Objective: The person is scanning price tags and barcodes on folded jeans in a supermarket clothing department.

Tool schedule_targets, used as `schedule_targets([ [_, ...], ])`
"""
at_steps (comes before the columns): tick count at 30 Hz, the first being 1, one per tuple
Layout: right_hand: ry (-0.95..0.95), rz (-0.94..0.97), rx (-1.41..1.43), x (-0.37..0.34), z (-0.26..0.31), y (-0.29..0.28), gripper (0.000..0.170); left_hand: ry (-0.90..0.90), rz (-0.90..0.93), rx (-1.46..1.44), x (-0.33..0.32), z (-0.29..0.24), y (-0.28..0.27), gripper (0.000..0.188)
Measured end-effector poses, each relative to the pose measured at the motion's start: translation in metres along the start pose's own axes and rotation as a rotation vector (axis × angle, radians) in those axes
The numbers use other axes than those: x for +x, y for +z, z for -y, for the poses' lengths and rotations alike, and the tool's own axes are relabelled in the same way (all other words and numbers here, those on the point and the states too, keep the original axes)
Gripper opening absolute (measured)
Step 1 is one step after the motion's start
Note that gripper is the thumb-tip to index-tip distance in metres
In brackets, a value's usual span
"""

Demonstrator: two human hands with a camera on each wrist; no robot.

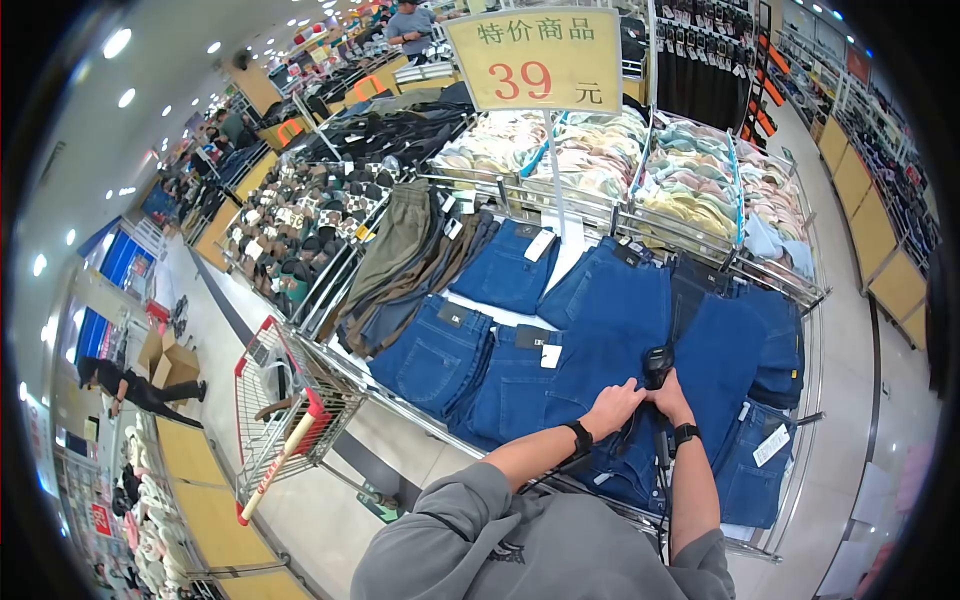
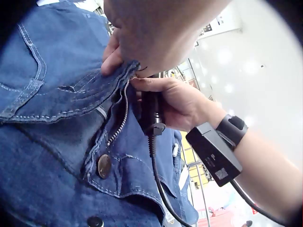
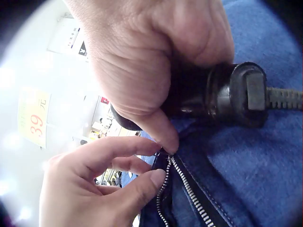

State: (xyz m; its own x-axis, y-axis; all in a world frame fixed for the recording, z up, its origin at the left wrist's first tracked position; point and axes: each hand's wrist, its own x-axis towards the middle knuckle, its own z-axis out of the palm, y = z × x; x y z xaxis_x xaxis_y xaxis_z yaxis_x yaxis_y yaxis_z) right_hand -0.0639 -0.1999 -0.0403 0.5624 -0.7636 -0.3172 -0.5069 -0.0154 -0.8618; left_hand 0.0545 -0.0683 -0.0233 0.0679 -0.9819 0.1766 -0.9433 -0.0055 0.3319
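A pair of blue jeans lies with its fly undone. The metal zipper is parted, and a round metal button sits at the waistband. My left hand pinches the denim at the zipper's end between thumb and fingers. Wrapped around a black corded handheld device, my right hand also has a fingertip at the same spot of the fly, against the left fingertips. In the head view, the left hand and right hand meet over the jeans pile. The device's exact kind does not show.
Folded jeans cover the metal-railed display table around the hands. Behind stands a yellow price sign on a pole, with bins of pale garments. A shopping cart is at the left. The device's cord hangs down.
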Motion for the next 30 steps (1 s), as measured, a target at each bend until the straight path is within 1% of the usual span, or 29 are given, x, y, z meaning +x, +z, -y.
schedule_targets([
  [3,-0.009,-0.001,0.008,0.001,-0.002,0.0,0.08,0.031,0.049,-0.02,0.008,0.012,0.009,0.013],
  [6,-0.022,0.014,0.012,0.004,-0.007,0.001,0.081,0.045,0.04,-0.118,0.015,0.021,0.004,0.009],
  [7,-0.03,0.014,0.01,0.004,-0.007,0.001,0.081,0.011,0.097,-0.128,0.019,0.022,0.001,0.009],
  [10,-0.048,0.004,0.034,0.007,-0.016,0.002,0.082,0.06,0.146,-0.078,0.025,0.023,0.001,0.008],
  [14,-0.035,-0.005,0.017,0.008,-0.014,0.003,0.081,0.091,0.141,-0.005,0.03,0.016,0.004,0.008],
  [15,-0.101,-0.039,0.058,0.016,-0.027,0.008,0.077,0.093,0.152,-0.012,0.031,0.015,0.003,0.009],
  [16,-0.111,-0.091,-0.018,0.015,-0.028,0.008,0.076,0.09,0.151,0.005,0.033,0.015,0.006,0.01],
  [17,-0.135,-0.092,-0.017,0.015,-0.028,0.008,0.075,0.095,0.156,0.027,0.033,0.015,0.007,0.011],
  [18,-0.16,-0.086,-0.001,0.008,-0.015,0.005,0.072,0.104,0.16,0.049,0.034,0.015,0.006,0.012],
  [19,-0.2,-0.123,0.005,0.007,-0.015,0.006,0.069,0.122,0.166,0.103,0.033,0.014,0.004,0.012],
  [20,-0.191,-0.173,-0.004,0.016,-0.031,0.013,0.067,0.141,0.168,0.157,0.033,0.012,0.0,0.011],
  [21,-0.256,-0.119,0.044,0.021,-0.035,0.012,0.068,0.206,0.112,0.206,0.033,0.01,-0.003,0.011],
  [22,-0.216,-0.129,0.003,0.019,-0.032,0.012,0.07,0.268,0.052,0.253,0.033,0.01,-0.006,0.011],
  [23,-0.167,-0.179,-0.004,0.017,-0.031,0.014,0.07,0.3,0.025,0.28,0.033,0.01,-0.003,0.011],
  [25,-0.134,-0.163,-0.063,0.027,-0.044,0.023,0.067,0.366,-0.018,0.328,0.031,0.01,0.0,0.011],
  [26,-0.118,-0.153,-0.092,0.032,-0.048,0.023,0.066,0.376,-0.025,0.317,0.03,0.011,0.006,0.011],
  [28,-0.085,-0.224,-0.15,0.02,-0.037,0.025,0.061,0.373,-0.002,0.334,0.027,0.009,0.006,0.012],
  [30,-0.032,-0.239,-0.227,0.015,-0.03,0.027,0.053,0.381,-0.008,0.326,0.027,0.006,0.005,0.011],
])
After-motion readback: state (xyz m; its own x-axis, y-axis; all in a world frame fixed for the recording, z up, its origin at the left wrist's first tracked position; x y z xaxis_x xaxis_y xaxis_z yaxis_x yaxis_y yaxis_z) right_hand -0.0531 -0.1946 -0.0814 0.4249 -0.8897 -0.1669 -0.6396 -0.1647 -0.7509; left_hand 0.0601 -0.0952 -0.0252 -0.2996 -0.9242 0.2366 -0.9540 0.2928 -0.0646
